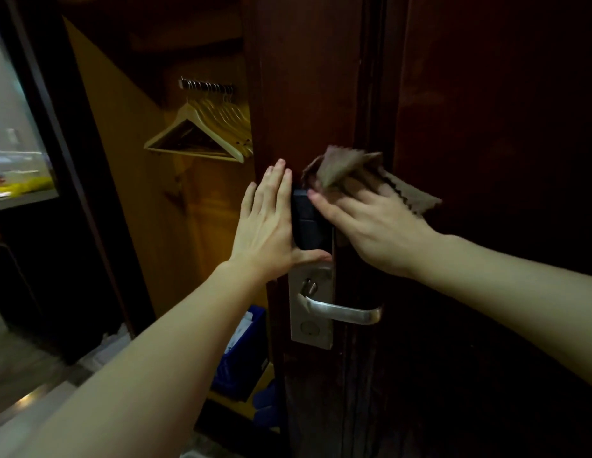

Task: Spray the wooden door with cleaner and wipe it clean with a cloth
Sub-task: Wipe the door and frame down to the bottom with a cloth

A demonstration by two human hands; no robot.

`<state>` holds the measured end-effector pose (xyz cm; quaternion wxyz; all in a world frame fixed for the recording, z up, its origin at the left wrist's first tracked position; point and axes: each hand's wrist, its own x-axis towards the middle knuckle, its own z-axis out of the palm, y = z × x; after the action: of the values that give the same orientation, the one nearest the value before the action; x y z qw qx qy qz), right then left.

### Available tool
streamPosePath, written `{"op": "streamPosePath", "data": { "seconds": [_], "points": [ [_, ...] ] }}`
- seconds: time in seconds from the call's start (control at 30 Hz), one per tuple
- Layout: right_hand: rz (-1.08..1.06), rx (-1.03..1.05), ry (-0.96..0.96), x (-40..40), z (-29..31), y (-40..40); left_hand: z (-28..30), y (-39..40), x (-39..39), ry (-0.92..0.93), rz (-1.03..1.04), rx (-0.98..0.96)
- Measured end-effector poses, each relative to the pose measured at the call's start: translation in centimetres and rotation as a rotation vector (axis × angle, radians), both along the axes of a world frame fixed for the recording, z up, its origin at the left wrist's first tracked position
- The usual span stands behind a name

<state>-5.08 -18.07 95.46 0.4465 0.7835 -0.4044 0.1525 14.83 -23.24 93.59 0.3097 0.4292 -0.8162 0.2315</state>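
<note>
Wiping looks to be under way, so the spraying is probably done, though no spray bottle shows and no wet sheen can be made out on the dark wood. Right hand [370,226] is the working grip: its fingers lie fairly straight, pressing the cloth [360,173] against the door [308,94] at the door's edge, just above the black lock pad [309,223]. Most of the cloth bunches out above and behind those fingers, and it is blurred, which suggests motion. Left hand [268,223] is spread flat, fingers straight, steadying the door just left of the cloth grip, with its thumb under the lock pad. Below both grips sit the metal plate and handle [341,312], which look untouched. Judging by this, only the strip near the lock is being covered; the wide panel right of the cloth grip and everything below the handle are likely left to wipe.
</note>
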Motion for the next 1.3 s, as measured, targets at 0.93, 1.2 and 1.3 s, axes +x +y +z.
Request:
{"op": "streamPosePath", "data": {
  "seconds": [0.93,1.2,1.3],
  "points": [
    [0.051,0.083,0.135,5.8,-4.7,-0.9,-0.2,-0.1,3.4,-0.24,0.038,0.026],
    [-0.106,0.086,0.0,7.0,2.0,-1.2,0.6,-0.4,3.7,-0.22,0.044,-0.002],
    [-0.079,0.086,-0.077,5.3,1.1,0.0,0.5,-0.3,3.7,-0.218,0.029,0.005]
  ]
}}
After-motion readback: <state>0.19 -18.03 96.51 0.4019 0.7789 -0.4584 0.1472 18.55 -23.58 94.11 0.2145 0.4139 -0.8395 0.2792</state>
